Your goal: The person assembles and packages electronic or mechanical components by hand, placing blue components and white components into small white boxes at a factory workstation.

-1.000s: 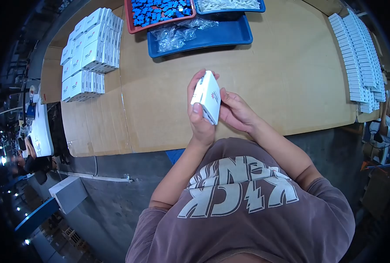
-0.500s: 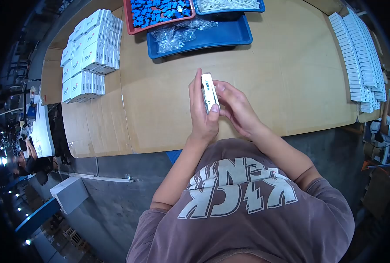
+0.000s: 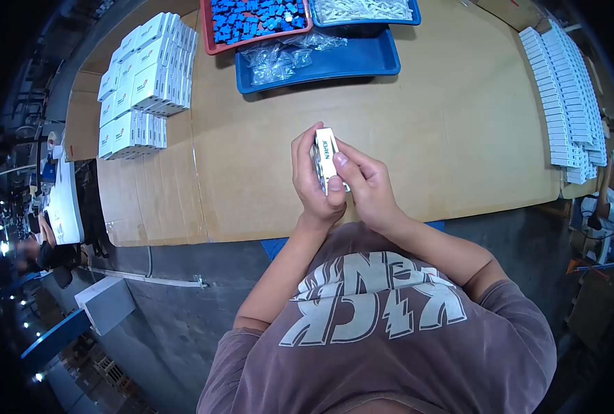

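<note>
A small white box (image 3: 325, 148) with dark lettering on its narrow side stands tilted between my two hands, above the near part of the cardboard-covered table. My left hand (image 3: 310, 176) wraps it from the left, its thumb pressed on the lower end of the lettered side. From the right, my right hand (image 3: 370, 183) closes on the same box, thumb against the lettered side. Its other fingers are partly hidden behind the box.
Stacked white boxes (image 3: 145, 69) stand at the table's left; more rows (image 3: 562, 96) line the right. At the back sit a red tray (image 3: 214, 48) of blue parts, a blue tray (image 3: 365, 22) of white pieces, and a blue tray (image 3: 362, 58) with clear plastic bags. People work at both sides.
The box and both hands have come slightly closer to my body. My right hand has closed in, its thumb now lying on the lettered side.
</note>
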A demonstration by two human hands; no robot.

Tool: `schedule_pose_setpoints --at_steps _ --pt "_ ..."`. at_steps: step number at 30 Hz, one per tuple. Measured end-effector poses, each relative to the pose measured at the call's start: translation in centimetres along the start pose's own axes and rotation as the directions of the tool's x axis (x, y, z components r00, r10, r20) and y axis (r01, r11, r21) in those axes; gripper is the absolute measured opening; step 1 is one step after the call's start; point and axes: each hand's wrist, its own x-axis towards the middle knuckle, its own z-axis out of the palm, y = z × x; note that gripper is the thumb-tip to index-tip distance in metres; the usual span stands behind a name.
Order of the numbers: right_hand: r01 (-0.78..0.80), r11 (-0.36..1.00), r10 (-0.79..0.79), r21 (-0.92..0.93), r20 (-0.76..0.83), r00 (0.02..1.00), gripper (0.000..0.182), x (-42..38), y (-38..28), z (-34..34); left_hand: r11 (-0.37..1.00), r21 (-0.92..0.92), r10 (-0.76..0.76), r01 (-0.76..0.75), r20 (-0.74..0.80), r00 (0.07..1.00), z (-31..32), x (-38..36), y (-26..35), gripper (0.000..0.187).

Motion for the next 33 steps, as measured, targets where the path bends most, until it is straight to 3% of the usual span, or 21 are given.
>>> schedule_pose_setpoints --at_steps 5,8,14,15,17,20,23,26,29,31,33 --pt "0.012 0.999 -0.011 -0.04 0.01 1.0 0.051 -0.5 0.0 -0.5 0.996 -0.093 -0.004 0.002 -0.024 1.0 0.2 0.1 0.7 0.089" --pt "0.025 0.993 -0.02 -0.115 0.047 0.999 0.052 -0.1 0.0 -0.9 0.995 -0.09 -0.043 0.041 -0.014 0.999 0.3 -0.2 0.6 0.095" --pt "-0.137 0.987 0.151 -0.081 0.208 0.966 0.07 1.1 -1.2 -2.7 0.996 0.023 -0.088 0.087 0.075 0.993 -0.3 0.0 -0.5 0.109" --pt "0.005 0.938 0.078 -0.347 0.225 0.971 0.074 0.9 -1.7 -2.9 0.976 -0.102 -0.188 0.194 0.063 0.98 -0.2 -0.1 -0.3 0.104" --pt "0.274 0.589 -0.038 -0.761 0.312 0.949 0.084 0.6 -3.0 -3.1 0.857 -0.346 -0.38 0.382 0.078 0.922 0.1 0.0 0.6 0.093" --pt "0.517 0.299 -0.207 -0.802 0.474 0.856 0.091 1.4 -2.8 -4.0 0.487 -0.517 -0.661 0.704 0.308 0.684 -0.8 0.5 0.5 0.08" --pt "0.672 0.201 -0.298 -0.713 0.608 0.735 0.088 2.6 -2.1 -5.3 0.346 -0.483 -0.698 0.804 0.44 0.565 -0.7 0.6 2.4 0.07" --pt "0.727 0.234 -0.304 -0.646 0.661 0.686 0.083 2.8 -1.3 -5.7 0.271 -0.507 -0.709 0.818 0.469 0.526 -0.3 0.2 2.7 0.065" --pt "0.786 0.259 -0.424 -0.562 0.665 0.615 0.077 3.4 0.2 -5.9 0.211 -0.534 -0.719 0.819 0.483 0.5 -0.4 0.0 2.5 0.066" --pt "0.732 0.446 -0.501 -0.516 0.533 0.681 0.069 3.5 0.8 -6.0 0.154 -0.539 -0.744 0.828 0.488 0.456 -0.9 -0.6 1.4 0.069" --pt "0.653 0.65 -0.529 -0.389 0.384 0.756 0.06 4.3 0.8 -6.3 0.083 -0.581 -0.664 0.81 0.573 0.479 -1.4 -0.7 0.7 0.072"
